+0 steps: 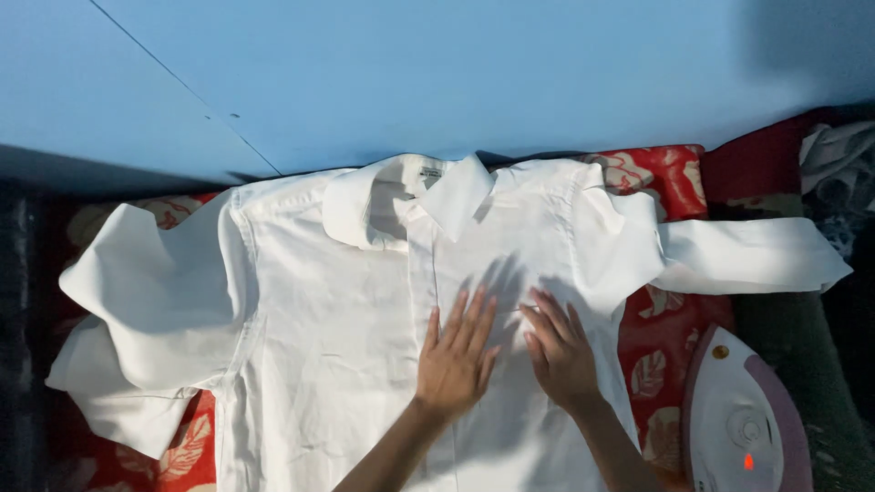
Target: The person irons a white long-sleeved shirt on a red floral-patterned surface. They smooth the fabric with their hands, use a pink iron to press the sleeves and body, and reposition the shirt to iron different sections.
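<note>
A white collared shirt (346,301) lies spread front-up across the middle of the frame on a red cloth with a pale leaf print (658,351), its collar toward the blue wall (456,73) at the top and its sleeves thrown out to the left and right edges. Both hands press flat on the shirt's chest at lower centre, fingers spread and gripping nothing: the left hand (456,357) beside the button placket, the right hand (560,351) just beside it. A white-and-pink electric iron (743,424) rests at lower right, clear of the shirt, with rumpled grey fabric (838,164) at the upper right edge.
</note>
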